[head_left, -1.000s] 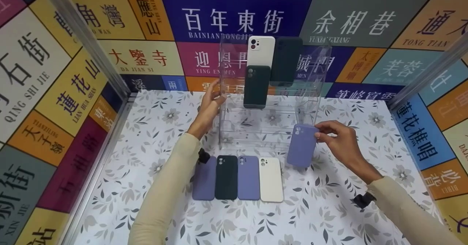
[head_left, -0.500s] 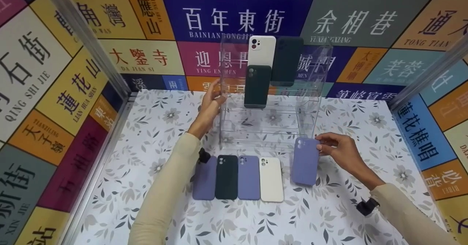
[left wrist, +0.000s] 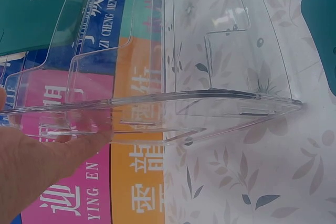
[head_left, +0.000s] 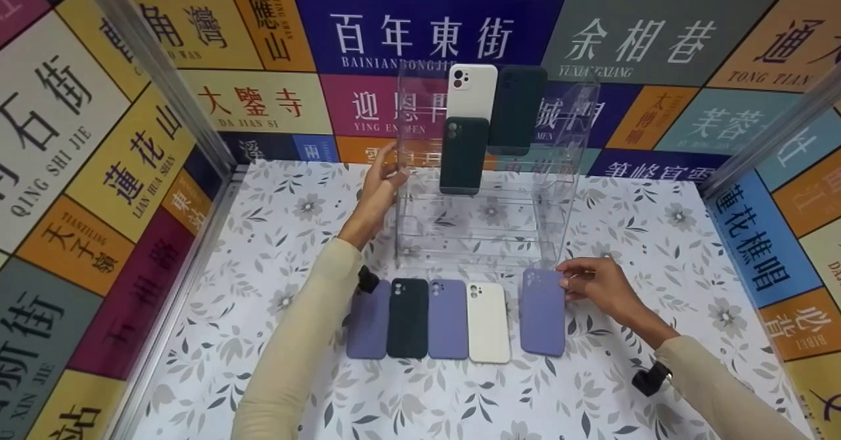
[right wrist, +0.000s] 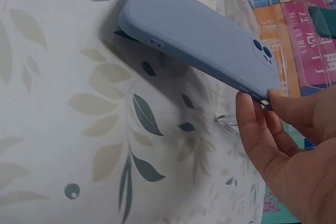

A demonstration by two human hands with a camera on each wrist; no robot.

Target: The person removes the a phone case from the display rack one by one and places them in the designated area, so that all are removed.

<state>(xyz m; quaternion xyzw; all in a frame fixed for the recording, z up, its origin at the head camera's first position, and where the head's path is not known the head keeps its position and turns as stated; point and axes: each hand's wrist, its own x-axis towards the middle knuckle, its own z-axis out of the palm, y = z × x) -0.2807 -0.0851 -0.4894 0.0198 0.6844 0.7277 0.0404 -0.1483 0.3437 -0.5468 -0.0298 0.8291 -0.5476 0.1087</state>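
My right hand pinches a purple phone case at its upper right edge, between thumb and fingertips. In the right wrist view the purple case is tilted, its shadow on the tabletop below. Left of it lies a row of phone cases: a white case, a purple case, a dark green case and another purple case, partly under my left forearm. My left hand holds the left side panel of a clear tiered display stand; some of its fingers are hidden.
On the stand's upper tiers are a white case, a dark green case and another dark green case. Sign-covered panels enclose the flower-patterned tabletop at the back and both sides.
My right hand has moved the purple case from the stand's lower right front down towards the viewer, level with the row. My left hand has stayed at the stand's side.
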